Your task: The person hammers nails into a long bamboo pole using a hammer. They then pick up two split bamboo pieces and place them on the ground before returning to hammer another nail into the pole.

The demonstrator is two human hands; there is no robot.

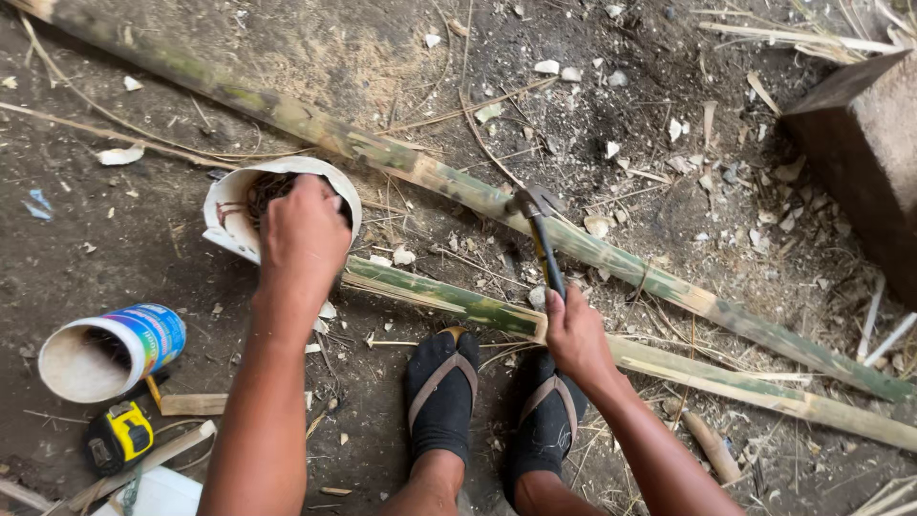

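My left hand reaches into a torn white container lying on the dirt, fingers down among dark rusty bits inside it; I cannot tell whether they pinch anything. My right hand grips the black and yellow handle of a hammer, whose metal head rests against a long green bamboo pole that runs diagonally across the ground. A shorter split bamboo piece lies just in front of my two feet in black sandals.
A tipped white tub with a blue label and a yellow tape measure lie at lower left. A dark wooden block stands at the right edge. Wood chips and bamboo slivers litter the dirt.
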